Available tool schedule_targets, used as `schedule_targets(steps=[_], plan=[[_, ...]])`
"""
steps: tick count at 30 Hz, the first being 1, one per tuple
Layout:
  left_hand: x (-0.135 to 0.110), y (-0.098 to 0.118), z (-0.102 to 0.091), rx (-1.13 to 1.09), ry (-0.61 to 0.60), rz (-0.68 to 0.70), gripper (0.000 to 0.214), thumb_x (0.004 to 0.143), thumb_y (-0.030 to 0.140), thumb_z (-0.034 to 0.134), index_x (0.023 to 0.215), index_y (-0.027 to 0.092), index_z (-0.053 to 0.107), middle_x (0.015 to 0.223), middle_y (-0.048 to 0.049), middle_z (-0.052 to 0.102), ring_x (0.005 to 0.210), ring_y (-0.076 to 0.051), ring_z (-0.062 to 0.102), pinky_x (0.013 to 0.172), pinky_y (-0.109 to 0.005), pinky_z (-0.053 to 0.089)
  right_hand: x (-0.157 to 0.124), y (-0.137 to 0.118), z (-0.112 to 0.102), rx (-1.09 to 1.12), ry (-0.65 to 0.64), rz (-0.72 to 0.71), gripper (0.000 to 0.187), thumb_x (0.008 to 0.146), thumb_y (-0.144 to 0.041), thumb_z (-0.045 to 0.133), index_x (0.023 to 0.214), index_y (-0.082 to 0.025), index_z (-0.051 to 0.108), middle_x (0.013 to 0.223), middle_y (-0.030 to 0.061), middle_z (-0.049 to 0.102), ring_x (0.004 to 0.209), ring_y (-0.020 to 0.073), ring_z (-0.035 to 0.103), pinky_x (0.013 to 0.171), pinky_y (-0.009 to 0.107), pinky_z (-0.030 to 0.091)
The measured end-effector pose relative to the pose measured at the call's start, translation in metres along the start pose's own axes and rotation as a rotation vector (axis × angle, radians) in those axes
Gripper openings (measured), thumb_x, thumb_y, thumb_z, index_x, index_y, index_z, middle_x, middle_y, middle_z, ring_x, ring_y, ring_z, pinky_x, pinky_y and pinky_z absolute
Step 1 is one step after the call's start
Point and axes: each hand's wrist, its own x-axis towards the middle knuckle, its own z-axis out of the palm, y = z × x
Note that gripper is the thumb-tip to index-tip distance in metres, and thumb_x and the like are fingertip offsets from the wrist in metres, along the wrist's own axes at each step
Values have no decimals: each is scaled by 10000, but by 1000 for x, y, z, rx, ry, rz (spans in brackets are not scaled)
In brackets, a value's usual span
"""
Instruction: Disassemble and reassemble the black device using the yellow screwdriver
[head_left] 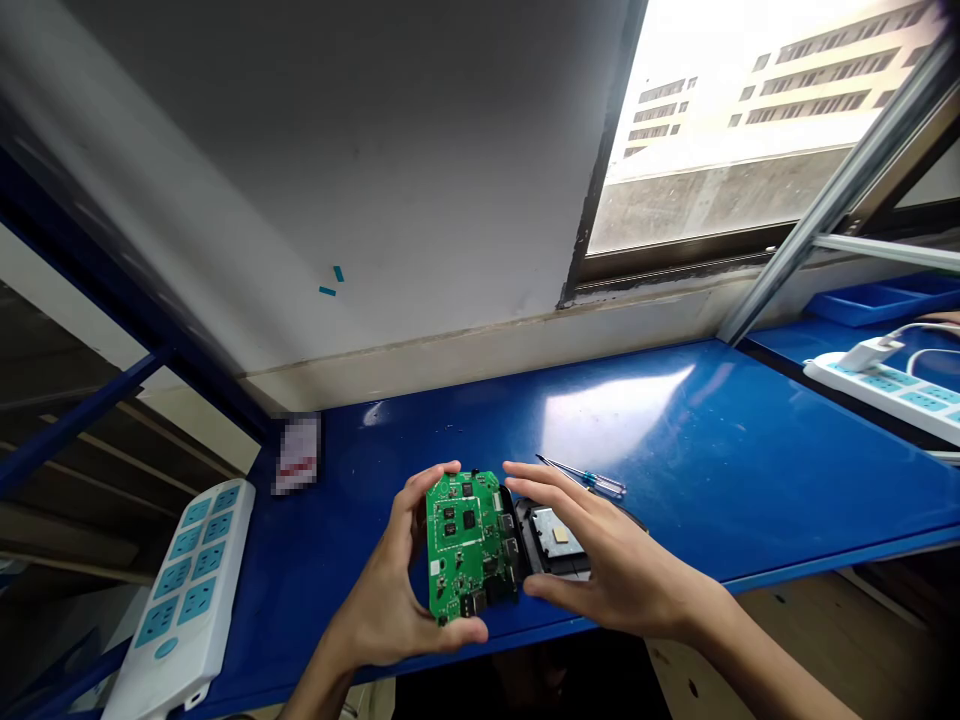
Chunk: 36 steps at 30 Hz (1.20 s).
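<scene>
A green circuit board [457, 545] with chips and metal ports along its right side is held up over the front of the blue table. My left hand [397, 590] grips it by the left side, fingers at the top corner and thumb at the bottom. My right hand [600, 550] is open beside the board's port side, thumb and fingers spread; I cannot tell whether the fingertips touch it. Behind and below that hand lies a black housing [531, 545] with a silver metal plate [551, 525] bearing a small beige square pad. My right hand partly covers the housing.
A screwdriver [604, 484] with a clear blue handle lies beyond my right hand, near another thin tool. White power strips stand at left [191, 570] and far right [892, 385]. A blurred packet [298, 455] lies back left. A blue tray [870, 305] sits back right.
</scene>
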Motion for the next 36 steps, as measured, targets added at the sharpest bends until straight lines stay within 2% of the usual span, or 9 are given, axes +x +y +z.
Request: schedule_targets(steps=[5,14,18,23,27,32,36], plan=[[-3,-5,-2,-172,-2,-10,1136,625,507,970,1513,403,269,1626,-110,282,1454,-410,385,1138,-580,426,-1,4,-1,45,-20,-5,831,857,-300,741,1554,-335,291,1632,80,385,1479,279,416,1160,503,460],[-3,-2,-4,-181,-62,1,1068,675,543,928,1496,387,264,1611,-123,292,1438,-393,419,1113,-584,469,3,-1,-4,105,-5,-70,966,794,-232,814,1580,-336,263,1602,87,432,1458,271,453,1149,446,484],[-4,-1,-4,-171,-71,-8,1056,687,567,912,1498,392,259,1611,-113,296,1441,-384,419,1113,-567,478,5,-4,-5,84,-20,-75,947,805,-201,789,1580,-339,263,1576,84,461,1422,265,496,1118,436,517],[-5,-1,-3,-115,-75,-51,1139,684,630,883,1547,375,185,1618,-128,286,1452,-395,401,1148,-571,430,6,3,7,138,35,-65,966,791,-197,765,1589,-327,237,1525,101,528,1334,266,588,1054,428,570],[-4,-4,-3,-112,-57,-87,1210,670,707,844,1579,377,117,1617,-144,295,1458,-409,385,1153,-584,407,8,10,20,309,66,-37,1029,746,-184,784,1595,-304,214,1466,124,590,1274,265,642,1070,468,557],[3,-10,-3,-73,5,-107,1256,698,777,766,1605,340,16,1621,-177,290,1478,-402,347,1169,-596,364,14,20,32,591,61,78,861,750,-228,787,1497,-221,360,1398,176,633,1231,272,676,1040,464,580],[4,-27,-6,115,53,-153,1191,777,722,753,1613,327,3,1636,-182,269,1487,-397,333,1183,-622,314,19,35,43,564,111,130,710,819,-233,725,1436,-193,377,1341,214,664,1173,281,712,984,470,612]])
